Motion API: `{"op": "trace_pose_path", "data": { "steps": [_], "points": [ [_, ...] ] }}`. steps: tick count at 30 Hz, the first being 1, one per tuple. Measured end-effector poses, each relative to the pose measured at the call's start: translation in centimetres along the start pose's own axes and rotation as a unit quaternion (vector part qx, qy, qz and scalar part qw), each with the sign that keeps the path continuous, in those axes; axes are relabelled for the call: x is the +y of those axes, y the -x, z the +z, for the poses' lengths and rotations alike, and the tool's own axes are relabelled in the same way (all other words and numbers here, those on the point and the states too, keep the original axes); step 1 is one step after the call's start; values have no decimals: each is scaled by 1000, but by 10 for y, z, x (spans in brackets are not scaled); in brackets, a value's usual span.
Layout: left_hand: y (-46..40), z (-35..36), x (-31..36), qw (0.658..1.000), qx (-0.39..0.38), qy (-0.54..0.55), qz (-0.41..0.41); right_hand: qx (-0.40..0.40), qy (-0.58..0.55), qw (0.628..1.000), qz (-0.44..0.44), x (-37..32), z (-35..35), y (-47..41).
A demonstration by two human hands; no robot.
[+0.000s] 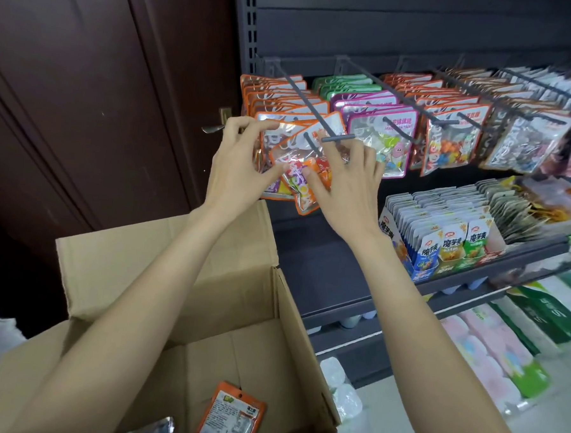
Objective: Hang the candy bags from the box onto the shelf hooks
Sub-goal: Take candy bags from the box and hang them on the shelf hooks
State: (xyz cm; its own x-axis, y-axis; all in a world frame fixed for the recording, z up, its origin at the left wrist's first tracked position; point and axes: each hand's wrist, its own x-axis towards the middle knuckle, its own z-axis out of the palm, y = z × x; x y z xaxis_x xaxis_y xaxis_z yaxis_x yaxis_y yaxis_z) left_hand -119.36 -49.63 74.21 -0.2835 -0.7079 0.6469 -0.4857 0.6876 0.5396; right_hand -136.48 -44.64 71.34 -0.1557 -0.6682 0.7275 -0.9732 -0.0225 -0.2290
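Note:
Both hands hold one orange-edged candy bag (304, 171) up at the leftmost shelf hook (311, 116). The bag is tilted, and its top sits at the tip of that grey hook. My left hand (238, 167) pinches the bag's left side. From the right, my right hand (348, 183) grips its lower part. Behind it hang several matching orange bags (277, 95). Below my arms stands the open cardboard box (250, 300), with another orange candy bag (232, 415) lying on its bottom.
More hooks to the right carry green, purple and orange bags (378, 122). A shelf (439, 280) below holds rows of snack packets, with tissue packs lower down at the right. A dark wooden door (85, 106) with a handle stands at the left.

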Motion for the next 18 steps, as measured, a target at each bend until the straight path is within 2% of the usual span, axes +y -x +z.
{"op": "trace_pose_path", "data": {
  "steps": [9,14,16,18],
  "points": [
    [28,8,2,998,56,-10,25,30,-102,994,12,-11,-1,39],
    [66,-11,13,990,120,77,16,49,-176,983,-9,-16,-14,61],
    [98,-25,5,989,107,101,23,25,-219,975,-24,-23,-21,84],
    [139,-40,-16,994,69,85,15,-44,-243,967,-54,-31,-18,110]
  ]
}}
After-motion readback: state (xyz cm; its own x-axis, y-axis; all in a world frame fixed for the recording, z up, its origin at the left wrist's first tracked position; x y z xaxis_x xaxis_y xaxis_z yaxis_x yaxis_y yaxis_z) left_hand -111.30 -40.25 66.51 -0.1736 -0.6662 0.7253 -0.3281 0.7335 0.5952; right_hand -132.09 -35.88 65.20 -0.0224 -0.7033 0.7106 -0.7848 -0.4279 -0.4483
